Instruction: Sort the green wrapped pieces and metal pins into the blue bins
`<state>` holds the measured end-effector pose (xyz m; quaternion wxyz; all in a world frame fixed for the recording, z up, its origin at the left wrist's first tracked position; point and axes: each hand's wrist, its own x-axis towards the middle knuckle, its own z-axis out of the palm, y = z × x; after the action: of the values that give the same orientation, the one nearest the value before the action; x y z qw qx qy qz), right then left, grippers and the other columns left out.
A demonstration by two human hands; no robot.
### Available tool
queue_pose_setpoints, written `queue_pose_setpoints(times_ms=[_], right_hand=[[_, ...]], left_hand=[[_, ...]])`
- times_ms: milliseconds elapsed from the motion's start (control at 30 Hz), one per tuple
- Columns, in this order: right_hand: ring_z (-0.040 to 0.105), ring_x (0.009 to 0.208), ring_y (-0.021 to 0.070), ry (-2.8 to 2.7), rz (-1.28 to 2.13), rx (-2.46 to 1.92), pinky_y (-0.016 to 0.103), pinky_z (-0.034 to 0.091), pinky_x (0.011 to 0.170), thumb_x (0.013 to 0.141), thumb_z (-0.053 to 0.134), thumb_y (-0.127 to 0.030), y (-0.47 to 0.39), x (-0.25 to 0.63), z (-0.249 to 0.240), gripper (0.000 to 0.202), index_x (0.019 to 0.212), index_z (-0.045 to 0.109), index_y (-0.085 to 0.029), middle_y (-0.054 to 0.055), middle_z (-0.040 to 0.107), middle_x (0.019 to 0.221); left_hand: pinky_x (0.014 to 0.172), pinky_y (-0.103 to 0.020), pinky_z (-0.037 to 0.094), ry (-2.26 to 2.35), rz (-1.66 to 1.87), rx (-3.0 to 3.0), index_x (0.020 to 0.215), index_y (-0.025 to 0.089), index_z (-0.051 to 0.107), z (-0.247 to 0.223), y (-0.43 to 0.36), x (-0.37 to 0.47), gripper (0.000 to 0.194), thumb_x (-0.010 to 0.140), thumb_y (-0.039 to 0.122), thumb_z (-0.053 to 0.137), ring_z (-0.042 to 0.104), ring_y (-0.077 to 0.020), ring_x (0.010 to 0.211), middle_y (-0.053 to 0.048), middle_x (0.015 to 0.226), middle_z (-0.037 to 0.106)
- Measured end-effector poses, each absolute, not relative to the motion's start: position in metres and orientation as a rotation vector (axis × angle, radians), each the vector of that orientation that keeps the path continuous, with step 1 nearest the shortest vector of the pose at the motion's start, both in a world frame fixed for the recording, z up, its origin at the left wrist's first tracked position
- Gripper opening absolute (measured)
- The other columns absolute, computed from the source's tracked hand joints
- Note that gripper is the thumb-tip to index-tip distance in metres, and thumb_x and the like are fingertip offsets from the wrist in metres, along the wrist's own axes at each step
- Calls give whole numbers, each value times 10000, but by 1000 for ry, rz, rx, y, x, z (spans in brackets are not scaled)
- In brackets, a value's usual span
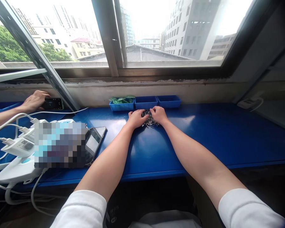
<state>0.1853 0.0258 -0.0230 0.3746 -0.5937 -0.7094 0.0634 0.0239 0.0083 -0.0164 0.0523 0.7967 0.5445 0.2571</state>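
A heap of small, thin dark pieces with shiny ends, perhaps screws or pins [150, 120], lies on the blue tabletop [156, 152]. My left hand [138, 118] rests at the heap's left side, its thumb apart from the fingers and reaching to the pieces. On the right side, my right hand [159, 114] is curved over the heap's edge with its fingertips at the pieces. Both hands look cupped around the heap rather than closed on it. Some fingertips are hidden, and the pieces are too small to name surely.
Behind my hands stand a blue bin with green packets [122, 100] and two more blue bins [146, 101]. To the left lie a phone [96, 142], a blurred-out patch and a white power strip [19, 169] with chargers and cables. Another person's hand [36, 100] holds a phone [52, 104] beyond a metal post.
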Motion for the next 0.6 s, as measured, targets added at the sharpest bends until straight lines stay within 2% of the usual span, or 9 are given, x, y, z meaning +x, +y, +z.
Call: queue_pose_setpoints(times_ms=[100, 233, 400, 600], right_hand=[[586, 752, 177, -1848, 127, -1425, 272, 387, 679, 891, 429, -362, 24, 183, -21, 332, 721, 638, -167, 76, 670, 773], [569, 701, 165, -1896, 152, -1332, 266, 363, 642, 893, 424, -392, 21, 181, -17, 368, 691, 636, -169, 65, 660, 725], [525, 602, 144, -1841, 271, -1311, 260, 350, 590, 872, 438, -466, 17, 179, -14, 423, 628, 616, -169, 39, 614, 608], [568, 624, 137, -1661, 676, -1060, 249, 426, 617, 782, 543, -529, 15, 179, -11, 363, 768, 642, -180, 7, 639, 651]], left_hand=[[992, -400, 294, 1606, 945, 2434, 1152, 243, 605, -13, 6, 26, 370, 855, 422, 475, 541, -237, 1126, -50, 1175, 640], [940, -369, 313, 1484, 995, 2476, 997, 244, 660, -10, 3, 29, 243, 859, 340, 486, 592, -206, 1014, -26, 1036, 688], [900, -371, 312, 1481, 1026, 2474, 917, 231, 669, -9, 2, 31, 238, 881, 318, 451, 607, -204, 941, -32, 947, 696], [876, -374, 313, 1594, 1036, 2424, 837, 219, 660, -9, 6, 29, 259, 892, 264, 410, 603, -205, 925, -36, 911, 691]])
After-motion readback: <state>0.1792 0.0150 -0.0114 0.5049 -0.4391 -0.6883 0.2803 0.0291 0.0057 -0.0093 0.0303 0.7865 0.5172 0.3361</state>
